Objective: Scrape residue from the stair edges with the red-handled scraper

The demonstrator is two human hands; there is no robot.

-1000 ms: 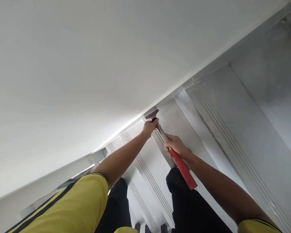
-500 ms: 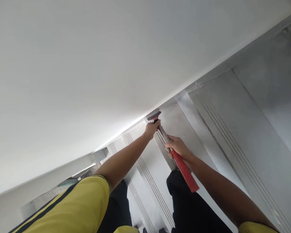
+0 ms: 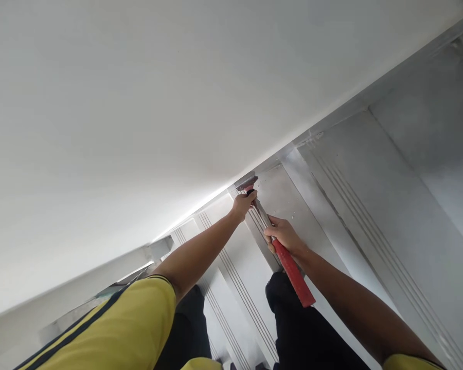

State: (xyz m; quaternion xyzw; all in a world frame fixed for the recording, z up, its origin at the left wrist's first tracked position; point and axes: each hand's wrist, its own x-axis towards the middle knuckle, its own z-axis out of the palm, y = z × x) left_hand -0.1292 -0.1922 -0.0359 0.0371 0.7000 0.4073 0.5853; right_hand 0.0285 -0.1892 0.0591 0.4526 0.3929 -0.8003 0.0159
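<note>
While my left hand (image 3: 242,204) curls fingers around neck of red-handled metal scraper (image 3: 272,240), right hand (image 3: 284,235) wraps handle just below; blade sits beyond left fingertips, against white wall (image 3: 158,103) by grey stair steps (image 3: 332,205).

White wall (image 3: 139,103), plain, evenly lit; grey stairs (image 3: 370,205) with grooved nosing strips (image 3: 389,262); pale ledge (image 3: 81,282) lower left.
</note>
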